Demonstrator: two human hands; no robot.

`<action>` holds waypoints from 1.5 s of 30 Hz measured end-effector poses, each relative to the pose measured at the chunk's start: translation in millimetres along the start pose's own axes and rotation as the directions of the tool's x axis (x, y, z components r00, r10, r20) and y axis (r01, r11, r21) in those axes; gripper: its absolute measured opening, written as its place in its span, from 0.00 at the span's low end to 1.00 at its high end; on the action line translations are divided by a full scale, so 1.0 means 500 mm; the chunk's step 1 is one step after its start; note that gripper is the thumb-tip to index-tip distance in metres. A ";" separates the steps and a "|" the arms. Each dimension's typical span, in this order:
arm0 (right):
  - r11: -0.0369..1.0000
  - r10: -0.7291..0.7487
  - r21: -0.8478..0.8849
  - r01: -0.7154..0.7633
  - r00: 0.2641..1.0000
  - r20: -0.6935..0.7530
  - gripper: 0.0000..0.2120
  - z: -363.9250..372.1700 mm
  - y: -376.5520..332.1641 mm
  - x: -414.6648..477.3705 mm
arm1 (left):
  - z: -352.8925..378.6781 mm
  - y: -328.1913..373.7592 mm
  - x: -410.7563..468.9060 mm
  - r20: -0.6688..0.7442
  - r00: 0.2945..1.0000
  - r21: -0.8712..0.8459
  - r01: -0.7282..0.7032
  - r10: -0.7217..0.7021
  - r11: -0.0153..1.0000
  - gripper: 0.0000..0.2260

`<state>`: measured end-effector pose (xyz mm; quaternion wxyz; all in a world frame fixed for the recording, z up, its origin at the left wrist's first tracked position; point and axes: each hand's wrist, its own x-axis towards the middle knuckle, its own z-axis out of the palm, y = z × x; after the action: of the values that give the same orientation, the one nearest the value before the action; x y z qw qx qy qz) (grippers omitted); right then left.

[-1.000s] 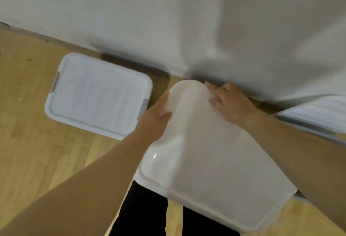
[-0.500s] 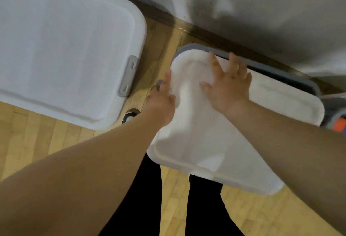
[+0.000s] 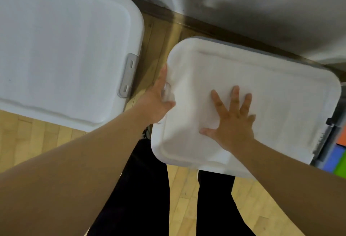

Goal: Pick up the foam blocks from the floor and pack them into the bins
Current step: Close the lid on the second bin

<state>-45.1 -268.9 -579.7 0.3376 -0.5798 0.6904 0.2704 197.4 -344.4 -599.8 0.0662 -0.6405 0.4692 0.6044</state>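
A white lid (image 3: 271, 93) lies over a grey-rimmed bin (image 3: 307, 61) in front of me, near the wall. My right hand (image 3: 232, 117) presses flat on the lid's top with its fingers spread. At the lid's left edge my left hand (image 3: 159, 99) grips the rim, thumb on top by a clear latch. Orange, blue and green foam blocks (image 3: 339, 153) show at the far right in a neighbouring bin. The inside of the covered bin is hidden.
A second bin with a white lid (image 3: 61, 52) and a grey clasp (image 3: 128, 75) stands to the left on the wooden floor (image 3: 28, 138). A white wall (image 3: 262, 7) with a dark baseboard runs behind. My black-trousered legs (image 3: 146, 189) are below the lid.
The lid has dropped from a tilt to lie nearly flat over the bin. My right hand slid from the far edge to the lid's middle. The left hand stayed on the left rim.
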 end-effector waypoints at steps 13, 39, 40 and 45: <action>0.988 0.091 0.113 -0.102 0.991 0.098 0.57 0.000 0.031 -0.011 | 0.069 -0.004 -0.036 -0.311 0.948 0.066 0.086 -0.061 0.994 0.42; 0.961 0.000 0.278 -0.008 1.000 0.028 0.49 0.011 -0.027 -0.007 | 0.033 -0.006 -0.058 -0.247 0.966 0.440 0.176 -0.070 0.881 0.47; 0.953 -0.031 0.303 0.029 1.000 0.003 0.48 0.008 -0.010 -0.015 | 0.043 0.004 -0.067 -0.277 0.961 0.548 0.153 0.005 0.822 0.48; 0.887 0.089 0.461 0.008 0.978 -0.189 0.44 0.006 0.169 -0.055 | 0.162 0.144 -0.070 -0.107 0.955 0.849 -0.058 0.278 0.525 0.49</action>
<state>-124.8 -234.2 -561.8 0.3865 -0.4936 0.7778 0.0452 96.5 -312.9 -557.2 0.2503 -0.5468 0.7646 0.2318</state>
